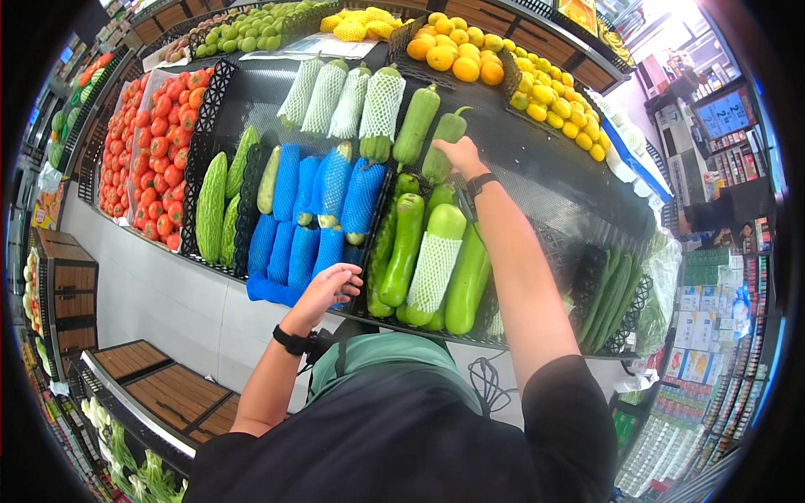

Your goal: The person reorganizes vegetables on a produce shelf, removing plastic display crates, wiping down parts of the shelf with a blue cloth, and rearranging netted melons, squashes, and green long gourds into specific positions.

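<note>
My right hand [465, 158] reaches to the back of the sloping black display and grips a green gourd [445, 139] with a curved stem. Left of that gourd lies a bare gourd [416, 122], and beyond it several gourds in white foam nets [344, 99] form a row. My left hand [330, 286], fingers slightly bent and holding nothing, hovers at the front edge by zucchini in blue foam nets [304, 251]. Between my hands lie long light-green gourds [402, 251], one of them in a white foam net [434, 270].
To the left are bitter melons [212, 204] and tomatoes [165, 148] behind black plastic dividers [210, 104]. Oranges [441, 58] and yellow citrus [553, 104] sit at the back right. Long thin green vegetables [610, 302] lie at the right end. A looped cable [494, 383] hangs near my waist.
</note>
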`<state>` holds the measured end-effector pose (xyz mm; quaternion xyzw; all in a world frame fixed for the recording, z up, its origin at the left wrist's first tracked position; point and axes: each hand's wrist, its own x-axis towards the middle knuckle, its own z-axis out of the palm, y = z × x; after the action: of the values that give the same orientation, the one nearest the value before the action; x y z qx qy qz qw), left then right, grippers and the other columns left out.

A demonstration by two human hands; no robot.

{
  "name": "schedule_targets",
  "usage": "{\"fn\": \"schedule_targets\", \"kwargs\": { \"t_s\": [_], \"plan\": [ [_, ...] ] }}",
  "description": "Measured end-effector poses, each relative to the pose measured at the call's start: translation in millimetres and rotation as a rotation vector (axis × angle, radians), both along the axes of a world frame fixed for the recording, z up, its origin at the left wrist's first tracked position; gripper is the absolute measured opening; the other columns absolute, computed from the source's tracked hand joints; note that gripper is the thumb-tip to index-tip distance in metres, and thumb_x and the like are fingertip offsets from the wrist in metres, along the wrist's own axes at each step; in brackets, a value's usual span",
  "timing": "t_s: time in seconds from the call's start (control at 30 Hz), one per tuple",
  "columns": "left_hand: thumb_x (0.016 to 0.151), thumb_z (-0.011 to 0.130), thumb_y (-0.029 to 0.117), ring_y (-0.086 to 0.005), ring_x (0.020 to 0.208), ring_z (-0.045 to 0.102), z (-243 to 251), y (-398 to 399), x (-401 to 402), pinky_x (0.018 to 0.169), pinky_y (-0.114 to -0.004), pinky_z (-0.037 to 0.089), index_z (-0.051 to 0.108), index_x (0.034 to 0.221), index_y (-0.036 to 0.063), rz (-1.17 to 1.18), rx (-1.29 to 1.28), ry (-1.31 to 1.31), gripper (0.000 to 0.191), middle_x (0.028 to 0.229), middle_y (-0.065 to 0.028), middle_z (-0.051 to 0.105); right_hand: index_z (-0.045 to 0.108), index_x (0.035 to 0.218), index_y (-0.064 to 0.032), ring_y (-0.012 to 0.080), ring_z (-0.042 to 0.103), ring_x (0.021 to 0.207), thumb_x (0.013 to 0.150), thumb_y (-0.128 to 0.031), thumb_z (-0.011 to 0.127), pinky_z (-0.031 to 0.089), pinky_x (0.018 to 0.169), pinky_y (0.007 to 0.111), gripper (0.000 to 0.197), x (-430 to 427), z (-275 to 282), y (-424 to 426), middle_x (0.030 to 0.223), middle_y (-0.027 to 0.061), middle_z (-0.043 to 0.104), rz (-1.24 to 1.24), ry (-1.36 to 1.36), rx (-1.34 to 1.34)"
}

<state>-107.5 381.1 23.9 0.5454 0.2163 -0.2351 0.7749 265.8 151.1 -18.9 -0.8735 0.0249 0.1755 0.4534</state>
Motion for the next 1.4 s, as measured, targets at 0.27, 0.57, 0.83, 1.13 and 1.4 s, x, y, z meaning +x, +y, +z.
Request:
{"fn": "schedule_targets", "kwargs": {
  "t_s": [0.27, 0.57, 0.83, 1.13, 1.4],
  "plan": [
    [0.100, 0.047, 0.026, -0.0123, 0.091, 0.061, -12.6, 79.8, 0.6, 0.079, -0.027, 0.046, 0.059, 0.118, 0.0086, -0.019, 0.009, 0.036, 0.028, 0.104, -0.0034, 0.065, 0.053, 0.123, 0.0050, 0.0352, 0.061, 0.113, 0.078, -0.048, 0.075, 0.048, 0.095, 0.042, 0.073, 10.8, -24.5, 15.7, 0.115, 0.0239, 0.065, -0.053, -0.111, -0.090],
    [0.100, 0.048, 0.027, -0.0131, 0.091, 0.061, -19.3, 123.4, 25.7, 0.079, -0.028, 0.047, 0.060, 0.117, 0.0090, -0.048, -0.025, 0.024, 0.028, 0.104, -0.0039, 0.065, 0.033, 0.142, 0.0035, 0.0433, 0.055, 0.114, 0.087, -0.046, 0.064, 0.048, 0.095, 0.045, 0.080, -16.5, 51.7, 112.5, 0.127, 0.0274, 0.053, 0.314, -0.672, -0.318],
    [0.100, 0.048, 0.028, -0.0133, 0.092, 0.061, -11.2, 160.9, 23.0, 0.081, -0.028, 0.046, 0.059, 0.119, 0.0091, 0.050, -0.014, -0.027, 0.029, 0.104, -0.0024, 0.064, 0.019, 0.143, 0.0158, 0.0390, 0.059, 0.117, 0.067, -0.048, 0.079, 0.048, 0.098, 0.041, 0.116, 28.0, 7.5, 190.3, 0.127, 0.0314, 0.057, -0.005, -0.097, -0.349],
    [0.100, 0.048, 0.028, -0.0144, 0.092, 0.061, -31.2, 185.6, -7.9, 0.080, -0.029, 0.045, 0.059, 0.119, 0.0087, 0.188, -0.032, 0.000, 0.029, 0.104, -0.0034, 0.065, 0.057, 0.118, 0.0091, 0.0295, 0.068, 0.098, 0.072, -0.028, 0.083, 0.057, 0.079, 0.042, 0.065, 47.9, 3.6, 169.5, 0.114, 0.0181, 0.067, 0.021, 0.173, 0.415],
    [0.100, 0.050, 0.028, -0.0160, 0.092, 0.061, -27.0, 171.2, -12.3, 0.079, -0.029, 0.046, 0.058, 0.121, 0.0067, 0.166, -0.077, -0.044, 0.031, 0.105, -0.0049, 0.065, 0.055, 0.121, -0.0007, 0.0238, 0.067, 0.097, 0.086, -0.011, 0.066, 0.057, 0.085, 0.044, 0.038, 9.9, 95.7, 150.5, 0.116, 0.0090, 0.065, 0.035, 0.231, 0.759]
  ]
}}
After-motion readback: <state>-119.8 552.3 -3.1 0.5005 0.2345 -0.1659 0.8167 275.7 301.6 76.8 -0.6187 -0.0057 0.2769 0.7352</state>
